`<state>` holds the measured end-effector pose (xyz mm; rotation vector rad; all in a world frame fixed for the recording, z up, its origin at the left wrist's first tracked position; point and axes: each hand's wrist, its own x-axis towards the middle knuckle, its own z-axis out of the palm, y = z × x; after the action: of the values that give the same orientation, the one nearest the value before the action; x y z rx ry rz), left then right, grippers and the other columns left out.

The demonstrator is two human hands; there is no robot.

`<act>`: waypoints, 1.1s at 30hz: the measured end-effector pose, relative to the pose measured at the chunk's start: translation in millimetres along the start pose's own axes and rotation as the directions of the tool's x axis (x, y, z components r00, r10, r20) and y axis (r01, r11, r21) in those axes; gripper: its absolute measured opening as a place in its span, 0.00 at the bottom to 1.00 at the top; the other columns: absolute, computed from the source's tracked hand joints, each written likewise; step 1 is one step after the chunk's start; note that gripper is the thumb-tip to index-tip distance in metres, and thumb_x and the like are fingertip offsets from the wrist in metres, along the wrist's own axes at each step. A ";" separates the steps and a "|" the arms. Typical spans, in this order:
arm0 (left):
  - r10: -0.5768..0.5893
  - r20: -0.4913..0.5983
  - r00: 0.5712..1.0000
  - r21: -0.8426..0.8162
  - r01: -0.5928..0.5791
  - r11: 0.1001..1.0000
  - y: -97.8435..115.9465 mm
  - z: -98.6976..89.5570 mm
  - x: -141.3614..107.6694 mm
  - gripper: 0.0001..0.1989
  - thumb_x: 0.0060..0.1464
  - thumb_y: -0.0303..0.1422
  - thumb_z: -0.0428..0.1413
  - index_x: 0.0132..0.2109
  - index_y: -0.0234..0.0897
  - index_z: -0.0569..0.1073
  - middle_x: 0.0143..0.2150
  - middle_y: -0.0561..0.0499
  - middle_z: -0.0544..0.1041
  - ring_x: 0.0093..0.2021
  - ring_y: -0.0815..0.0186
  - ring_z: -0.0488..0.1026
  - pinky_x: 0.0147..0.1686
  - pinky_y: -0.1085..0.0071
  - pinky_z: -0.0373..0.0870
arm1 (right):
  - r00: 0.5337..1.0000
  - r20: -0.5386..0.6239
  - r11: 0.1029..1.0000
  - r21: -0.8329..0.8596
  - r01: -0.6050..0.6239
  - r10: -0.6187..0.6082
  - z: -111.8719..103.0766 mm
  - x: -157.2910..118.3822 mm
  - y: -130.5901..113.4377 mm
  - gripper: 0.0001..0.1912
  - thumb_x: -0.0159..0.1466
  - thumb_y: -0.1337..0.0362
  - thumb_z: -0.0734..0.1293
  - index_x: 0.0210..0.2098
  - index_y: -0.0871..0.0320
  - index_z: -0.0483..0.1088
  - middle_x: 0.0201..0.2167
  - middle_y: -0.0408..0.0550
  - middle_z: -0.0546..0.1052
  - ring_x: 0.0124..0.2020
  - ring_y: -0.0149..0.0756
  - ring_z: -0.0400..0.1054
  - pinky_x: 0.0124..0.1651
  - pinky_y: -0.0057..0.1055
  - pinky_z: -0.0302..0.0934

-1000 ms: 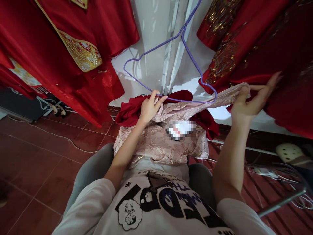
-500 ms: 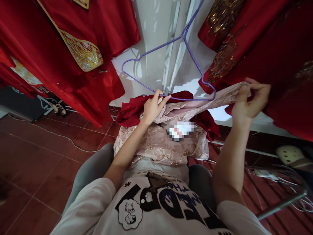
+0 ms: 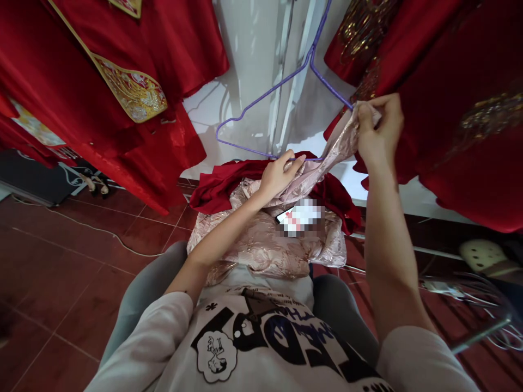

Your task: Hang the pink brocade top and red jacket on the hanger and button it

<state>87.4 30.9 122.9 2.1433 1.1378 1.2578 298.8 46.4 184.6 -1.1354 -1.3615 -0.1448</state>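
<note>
1. Left hand: I read the left hand as closed in a pinch, thumb and fingers clamped on the lower end of a pink brocade strip. The lower bar of a purple hanger passes at its fingertips; I cannot tell whether it grips that bar too.

2. Right hand: I read the right hand as pinched on the strip's far end, beyond and to the right of the left hand. The hanger's right end is hidden at the strip, just left of this hand.

3. Adjacent items: I locate pink brocade folds on the body side of the left hand. A phone, its screen partly blurred, lies on them, just bodyward of the left fingertips. Red cloth lies left of that hand.

4. Clearance: Hanging red garments border the right hand closely on its right. I see open room beyond the left hand, up to the pale wall.

5. Orientation: The strip's long axis slants from the left hand outward and rightward to the right hand. The hanger's neck points away from the body, its lower bar running roughly crosswise.
</note>
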 end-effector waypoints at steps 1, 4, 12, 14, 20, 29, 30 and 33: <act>0.002 0.006 1.000 -0.002 -0.002 1.000 -2.1 -1.4 1.0 0.14 0.68 0.44 0.51 0.38 0.40 0.72 0.26 0.53 0.69 0.29 0.66 0.69 0.31 0.70 0.59 | 1.000 0.011 1.000 0.016 -0.010 0.009 1.1 -1.3 -0.1 0.03 0.66 0.63 0.64 0.37 0.56 0.65 0.33 0.46 0.74 0.36 0.36 0.70 0.44 0.38 0.64; 0.036 0.072 0.997 0.002 -0.036 0.999 -8.3 -12.0 3.6 0.12 0.68 0.43 0.51 0.44 0.41 0.72 0.28 0.52 0.69 0.28 0.65 0.69 0.31 0.69 0.59 | 0.997 0.071 1.000 0.000 0.029 -0.029 -0.2 -6.4 -4.5 0.09 0.66 0.57 0.66 0.39 0.56 0.66 0.34 0.46 0.75 0.36 0.35 0.71 0.44 0.36 0.64; 0.209 0.240 0.948 -0.035 -0.207 0.978 -32.8 -69.6 -19.1 0.28 0.66 0.34 0.49 0.68 0.38 0.47 0.31 0.54 0.66 0.27 0.67 0.65 0.34 0.68 0.65 | 0.996 0.081 0.999 -0.025 0.045 -0.043 -6.5 -9.1 -7.7 0.12 0.67 0.54 0.65 0.41 0.57 0.68 0.36 0.46 0.76 0.38 0.34 0.72 0.46 0.36 0.66; 0.186 0.193 0.964 -0.027 -0.184 0.983 -48.5 -88.8 -24.3 0.25 0.64 0.31 0.47 0.65 0.39 0.49 0.35 0.51 0.67 0.33 0.66 0.68 0.38 0.66 0.67 | 0.996 0.080 0.999 -0.013 0.031 -0.030 -6.7 -8.4 -7.4 0.11 0.67 0.55 0.65 0.41 0.57 0.68 0.36 0.46 0.76 0.37 0.34 0.72 0.46 0.36 0.66; -0.235 -0.004 0.972 0.137 0.233 0.963 -94.7 -159.7 2.0 0.07 0.60 0.29 0.53 0.46 0.37 0.68 0.35 0.52 0.70 0.36 0.67 0.69 0.42 0.70 0.67 | 0.997 0.068 0.998 0.051 0.022 -0.026 -7.3 -8.9 -16.8 0.09 0.66 0.57 0.66 0.38 0.56 0.67 0.32 0.45 0.73 0.33 0.33 0.69 0.42 0.34 0.64; -0.602 0.230 0.764 0.224 0.561 0.797 -82.0 -219.7 74.9 0.07 0.56 0.16 0.57 0.38 0.30 0.75 0.23 0.56 0.72 0.30 0.70 0.67 0.47 0.61 0.69 | 0.998 0.067 0.999 0.032 -0.008 0.006 -9.0 -8.6 -22.0 0.12 0.63 0.52 0.67 0.36 0.54 0.65 0.30 0.43 0.71 0.31 0.33 0.65 0.38 0.33 0.62; -0.601 0.176 0.780 0.246 0.556 0.794 -78.7 -221.0 81.9 0.07 0.56 0.16 0.58 0.37 0.30 0.75 0.21 0.58 0.70 0.30 0.71 0.65 0.48 0.60 0.68 | 0.998 0.064 1.000 0.031 -0.005 0.003 -9.3 -8.8 -22.7 0.12 0.63 0.52 0.67 0.36 0.54 0.65 0.30 0.43 0.71 0.31 0.33 0.65 0.38 0.33 0.62; -0.530 0.045 0.847 0.240 0.506 0.829 -66.6 -221.1 99.5 0.07 0.56 0.19 0.61 0.32 0.31 0.73 0.16 0.59 0.63 0.29 0.71 0.60 0.51 0.60 0.66 | 0.997 0.076 1.000 0.009 -0.006 0.005 -11.2 -10.9 -27.1 0.11 0.64 0.55 0.67 0.36 0.54 0.65 0.30 0.43 0.71 0.29 0.32 0.65 0.39 0.34 0.62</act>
<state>-105.7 138.1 243.2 1.8194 1.7279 0.7827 285.3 19.4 192.8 -1.1471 -1.4246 -0.0920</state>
